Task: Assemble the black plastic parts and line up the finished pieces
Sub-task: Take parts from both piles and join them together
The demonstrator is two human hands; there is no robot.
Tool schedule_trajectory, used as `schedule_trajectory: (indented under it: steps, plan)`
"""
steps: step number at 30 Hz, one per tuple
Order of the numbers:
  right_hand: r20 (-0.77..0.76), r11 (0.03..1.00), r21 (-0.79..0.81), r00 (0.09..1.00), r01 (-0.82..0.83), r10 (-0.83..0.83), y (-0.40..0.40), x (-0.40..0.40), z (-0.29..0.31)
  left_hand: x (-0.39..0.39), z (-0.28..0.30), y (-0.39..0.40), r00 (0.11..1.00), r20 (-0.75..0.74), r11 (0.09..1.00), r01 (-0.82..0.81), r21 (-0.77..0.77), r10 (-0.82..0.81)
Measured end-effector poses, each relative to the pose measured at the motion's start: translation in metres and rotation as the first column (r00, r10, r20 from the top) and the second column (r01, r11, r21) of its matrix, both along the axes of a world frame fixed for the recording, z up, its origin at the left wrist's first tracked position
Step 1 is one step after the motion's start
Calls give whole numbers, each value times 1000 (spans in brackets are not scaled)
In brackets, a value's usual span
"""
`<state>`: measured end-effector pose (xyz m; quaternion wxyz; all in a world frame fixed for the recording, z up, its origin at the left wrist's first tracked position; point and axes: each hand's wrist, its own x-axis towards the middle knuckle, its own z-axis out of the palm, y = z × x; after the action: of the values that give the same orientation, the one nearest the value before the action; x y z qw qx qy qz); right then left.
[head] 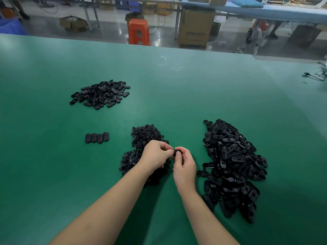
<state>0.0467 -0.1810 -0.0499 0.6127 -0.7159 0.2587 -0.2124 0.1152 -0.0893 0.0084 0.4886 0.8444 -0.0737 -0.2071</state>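
Pinching one black part (177, 152) between them, left hand (156, 154) and right hand (184, 165), fingers curled, above green table (53, 174).

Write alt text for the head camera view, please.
Two hands, left hand and right hand, pinch one black part above a green table. Four finished pieces stand in a row at left, among three piles of black parts.

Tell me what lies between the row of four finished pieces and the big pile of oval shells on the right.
In the head view, the small-parts pile and both hands, left and right, pinching a black part.
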Motion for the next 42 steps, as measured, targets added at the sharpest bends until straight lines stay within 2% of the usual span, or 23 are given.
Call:
schedule_trajectory:
  steps: [7,28,34,42]
  plan:
    - [8,1000,-16,1000,2,-2,0,0,-2,-2,0,1,999,-39,1000,-1,-31,0]
    - [42,1000,-5,999,-4,4,-1,0,-3,-16,6,-7,993,112,996,-37,77,28]
    - [47,1000,-4,999,4,-4,-1,0,-2,-19,7,-8,992,118,997,-50,52,43]
    - [48,996,-90,999,-15,20,1,-3,1,-17,0,2,991,136,999,-8,38,3]
